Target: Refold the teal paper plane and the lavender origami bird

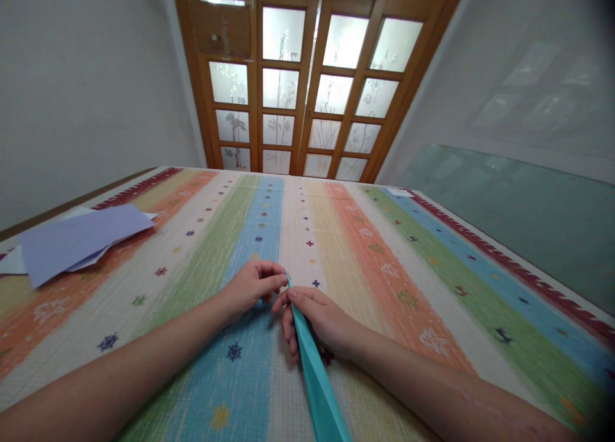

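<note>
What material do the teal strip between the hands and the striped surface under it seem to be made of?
The teal strip looks like matte paper: thin, sharply creased, tapering to a point. The striped surface looks like woven or printed fabric or matting; a fine grid texture shows, but which one is unclear. Both the left hand and right hand pinch the strip.

Mat (384, 250) covers the floor from the near edge to the far doors. Both hands sit near-centre on the mat: left hand (252, 287) just left of the right hand (321, 319), fingertips meeting at the far tip of the folded paper strip (314, 371). Strip runs from that tip toward the near edge, lying over the right hand's fingers (near end cut off by the frame). Stack of paper sheets (77, 242) lies on the mat at far left, well apart from the hands. Glazed doors (307, 83) stand behind the mat's far edge; walls left and right. Glass panel (519, 211) leans along the right wall, beside the mat's right edge.
</note>
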`<state>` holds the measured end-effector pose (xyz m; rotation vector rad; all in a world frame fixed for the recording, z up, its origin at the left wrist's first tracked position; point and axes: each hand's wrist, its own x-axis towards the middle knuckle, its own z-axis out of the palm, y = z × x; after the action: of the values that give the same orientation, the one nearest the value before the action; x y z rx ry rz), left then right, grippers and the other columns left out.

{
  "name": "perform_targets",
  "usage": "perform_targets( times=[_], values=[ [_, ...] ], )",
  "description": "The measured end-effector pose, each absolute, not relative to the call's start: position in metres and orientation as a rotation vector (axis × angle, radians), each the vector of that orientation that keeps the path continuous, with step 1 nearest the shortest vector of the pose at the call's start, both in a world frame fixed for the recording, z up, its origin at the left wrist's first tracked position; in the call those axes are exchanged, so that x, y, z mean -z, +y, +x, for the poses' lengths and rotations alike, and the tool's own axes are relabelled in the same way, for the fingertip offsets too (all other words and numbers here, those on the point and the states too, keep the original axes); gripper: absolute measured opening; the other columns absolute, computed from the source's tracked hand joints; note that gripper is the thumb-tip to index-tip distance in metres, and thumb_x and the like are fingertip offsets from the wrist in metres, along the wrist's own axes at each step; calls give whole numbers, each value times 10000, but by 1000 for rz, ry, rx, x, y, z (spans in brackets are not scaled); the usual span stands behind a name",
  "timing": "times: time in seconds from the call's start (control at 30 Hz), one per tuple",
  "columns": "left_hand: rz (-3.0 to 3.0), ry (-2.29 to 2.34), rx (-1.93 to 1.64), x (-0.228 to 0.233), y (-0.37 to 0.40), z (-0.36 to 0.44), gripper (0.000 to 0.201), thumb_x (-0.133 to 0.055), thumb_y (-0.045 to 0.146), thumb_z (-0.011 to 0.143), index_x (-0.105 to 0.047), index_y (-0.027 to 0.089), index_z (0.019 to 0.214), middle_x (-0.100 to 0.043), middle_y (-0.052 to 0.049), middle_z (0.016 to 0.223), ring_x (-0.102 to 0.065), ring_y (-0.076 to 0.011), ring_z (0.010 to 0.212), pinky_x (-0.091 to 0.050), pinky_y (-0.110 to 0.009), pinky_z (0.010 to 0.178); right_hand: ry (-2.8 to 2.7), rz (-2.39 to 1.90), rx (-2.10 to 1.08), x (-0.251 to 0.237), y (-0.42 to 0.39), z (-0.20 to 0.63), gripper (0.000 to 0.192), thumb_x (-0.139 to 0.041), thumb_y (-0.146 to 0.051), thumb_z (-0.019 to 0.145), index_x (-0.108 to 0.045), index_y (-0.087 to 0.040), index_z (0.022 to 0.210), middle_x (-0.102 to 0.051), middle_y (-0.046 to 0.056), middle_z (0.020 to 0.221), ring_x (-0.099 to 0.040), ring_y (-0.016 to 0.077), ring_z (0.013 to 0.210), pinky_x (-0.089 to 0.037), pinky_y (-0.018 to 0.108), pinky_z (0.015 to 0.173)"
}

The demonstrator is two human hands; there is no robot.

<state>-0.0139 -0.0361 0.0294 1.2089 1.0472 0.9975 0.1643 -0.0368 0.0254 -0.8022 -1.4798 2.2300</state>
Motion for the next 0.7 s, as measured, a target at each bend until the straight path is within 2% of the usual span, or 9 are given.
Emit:
perform_targets(
  times=[0.2, 0.33, 0.7],
  values=[
    [1317, 1059, -995, -30, -37, -14, 353, -671, 487, 789, -628, 139, 754, -584, 5, 587, -489, -89, 464, -372, -214, 485, -1484, -825, -2188, -25, -40, 164, 467, -448, -621, 900, -524, -177, 1023, -622, -7, 615, -608, 156, 479, -496, 269, 451],
    [1396, 1072, -969, -28, -37, -15, 332, -663, 470, 814, -626, 147, 746, -568, 15, 524, -476, -90, 462, -362, -208, 494, -1498, -848, -2161, -25, -41, 163, 463, -433, -606, 917, -516, -171, 1056, -618, -14, 618, -601, 144, 470, -493, 265, 464],
    [1422, 1052, -923, -32, -37, -17, 304, -660, 437, 814, -618, 154, 709, -554, 17, 518, -455, -94, 481, -336, -216, 503, -1497, -888, -2093, -23, -44, 159, 478, -441, -599, 905, -507, -168, 1103, -608, -21, 615, -587, 145, 426, -487, 266, 419]
  ],
)
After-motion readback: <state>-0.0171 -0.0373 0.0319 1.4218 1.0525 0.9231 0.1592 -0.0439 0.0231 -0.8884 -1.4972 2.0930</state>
